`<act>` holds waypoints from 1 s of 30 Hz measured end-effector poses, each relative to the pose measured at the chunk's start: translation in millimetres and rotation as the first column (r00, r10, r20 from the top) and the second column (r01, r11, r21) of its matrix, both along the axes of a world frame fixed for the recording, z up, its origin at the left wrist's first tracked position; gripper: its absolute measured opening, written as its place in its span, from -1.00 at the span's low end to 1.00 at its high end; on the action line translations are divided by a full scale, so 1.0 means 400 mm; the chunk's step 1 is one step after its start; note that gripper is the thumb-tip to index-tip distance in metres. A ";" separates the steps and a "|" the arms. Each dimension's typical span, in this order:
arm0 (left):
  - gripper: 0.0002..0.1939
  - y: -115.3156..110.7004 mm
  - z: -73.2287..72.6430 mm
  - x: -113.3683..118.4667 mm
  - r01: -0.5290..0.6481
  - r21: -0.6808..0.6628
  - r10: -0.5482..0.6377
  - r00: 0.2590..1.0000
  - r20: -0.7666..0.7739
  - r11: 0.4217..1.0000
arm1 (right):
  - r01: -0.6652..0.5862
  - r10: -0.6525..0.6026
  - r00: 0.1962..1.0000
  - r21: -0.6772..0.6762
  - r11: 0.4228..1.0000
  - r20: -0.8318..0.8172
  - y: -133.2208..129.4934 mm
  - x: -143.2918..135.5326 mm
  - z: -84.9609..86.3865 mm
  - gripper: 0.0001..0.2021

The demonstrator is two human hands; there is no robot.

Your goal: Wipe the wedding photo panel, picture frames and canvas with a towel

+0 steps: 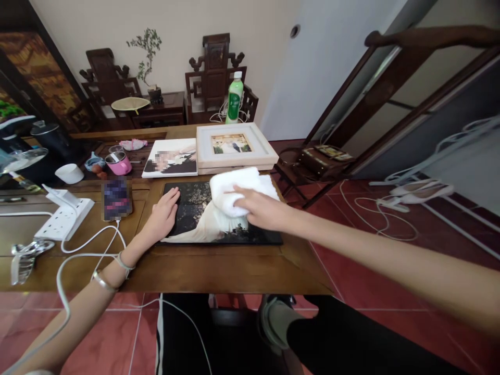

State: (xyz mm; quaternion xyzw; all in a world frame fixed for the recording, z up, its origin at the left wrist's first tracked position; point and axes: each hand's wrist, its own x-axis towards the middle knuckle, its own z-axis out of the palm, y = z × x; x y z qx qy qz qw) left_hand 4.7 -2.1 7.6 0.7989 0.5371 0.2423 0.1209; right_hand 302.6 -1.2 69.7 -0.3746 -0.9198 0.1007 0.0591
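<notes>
A dark photo panel [195, 208] with a pale flowing dress in its picture lies flat near the front edge of the wooden table [219, 271]. My left hand [164, 211] rests flat on the panel's left edge, fingers stretched out. In my right hand [258, 205] is a folded white cloth [234, 187], pressed onto the panel's upper right part and covering some of the picture. Just behind the panel are a white-edged photo print [172, 159] and a pale wooden picture frame [238, 151] with a small photo in it.
To the left lie a phone [117, 200] on a charging cable, a white power strip [64, 216] and a silver claw clip [27, 260]. Farther back stand a pink cup [119, 164], a white cup [69, 173] and a green bottle [234, 101]. A cable crosses my left forearm.
</notes>
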 end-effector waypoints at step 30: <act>-0.52 -0.004 0.005 0.006 -0.012 -0.030 0.012 1.000 0.006 0.999 | -0.024 0.023 0.995 0.008 1.000 0.102 0.036 -0.105 0.011 -0.53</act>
